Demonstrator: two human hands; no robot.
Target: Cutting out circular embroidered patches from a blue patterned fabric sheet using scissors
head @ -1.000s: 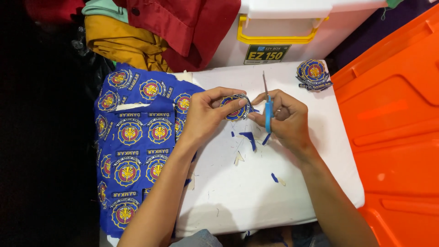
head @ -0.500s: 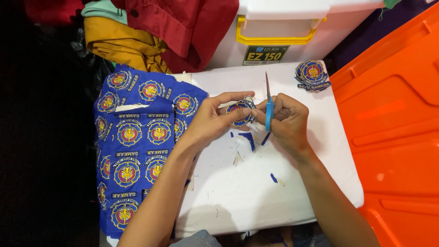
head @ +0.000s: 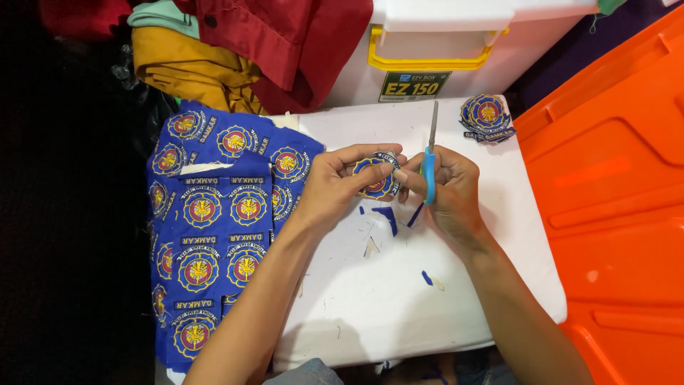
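My left hand (head: 335,182) pinches a round blue embroidered patch (head: 375,178) with a red and yellow emblem, held just above the white table (head: 370,299). My right hand (head: 449,185) grips blue-handled scissors (head: 429,160), blades pointing away from me, and its fingertips also touch the patch's right edge. Blue fabric offcuts (head: 388,217) lie on the table under the hands.
A blue cloth sheet (head: 214,228) of several uncut patches hangs over the table's left side. A small stack of cut patches (head: 488,116) sits at the far right corner. A white box with a yellow handle (head: 434,50), red and yellow garments (head: 235,50), and an orange plastic lid (head: 613,199) surround the table.
Both hands have stayed over the table's middle. The patch has been turned slightly between the fingers, and the scissors remain upright in the right hand.
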